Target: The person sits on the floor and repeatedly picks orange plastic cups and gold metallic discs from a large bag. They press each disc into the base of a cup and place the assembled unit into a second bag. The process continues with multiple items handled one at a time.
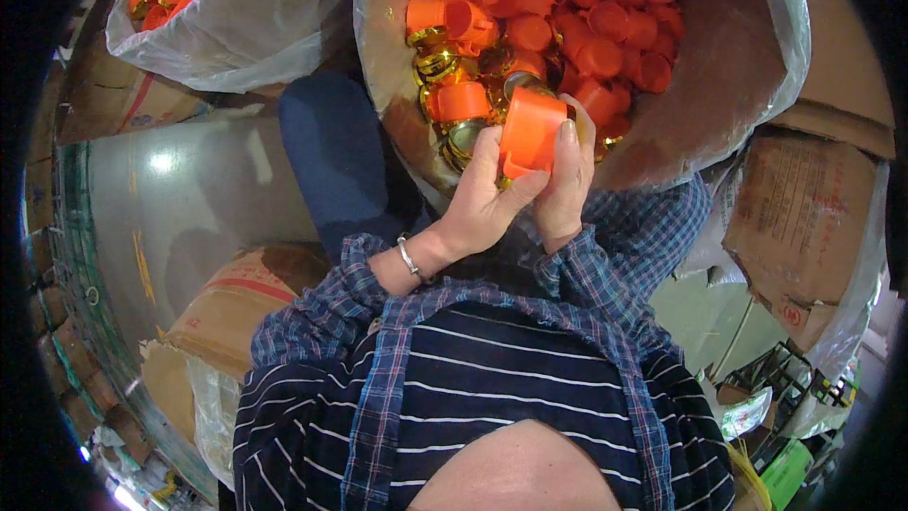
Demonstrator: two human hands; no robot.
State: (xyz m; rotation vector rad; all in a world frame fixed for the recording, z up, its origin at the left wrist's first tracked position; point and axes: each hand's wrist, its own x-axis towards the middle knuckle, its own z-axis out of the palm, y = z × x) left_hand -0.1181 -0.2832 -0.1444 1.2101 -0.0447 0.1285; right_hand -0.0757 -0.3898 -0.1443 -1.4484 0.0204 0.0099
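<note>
A work area with a grey, shiny floor (180, 194) and worn cardboard boxes (804, 227) surrounds a person in a striped top and plaid shirt, seen from above. At the top centre, in front of the person, a large plastic-lined container (728, 104) holds a heap of orange cups (601, 52), with shiny gold round pieces (437, 61) mixed in along its left side. At the upper left, a second plastic-lined container (227, 52) holds more orange items.

One orange cup (532, 132) is held up over the near edge of the heap, between both hands. The left hand (484, 206) is narrowed on it, fingers at its left side and thumb by its lower edge. The right hand (566, 180) is closed around its right side, thumb upright along the wall. Some fingertips are hidden behind the cup.

For good handling, a light, even pressure from both sides should steady the cup without squeezing its probably thin wall. One hand is best kept as the support while the other turns or adjusts. Working low over the heap would soften any slip.
</note>
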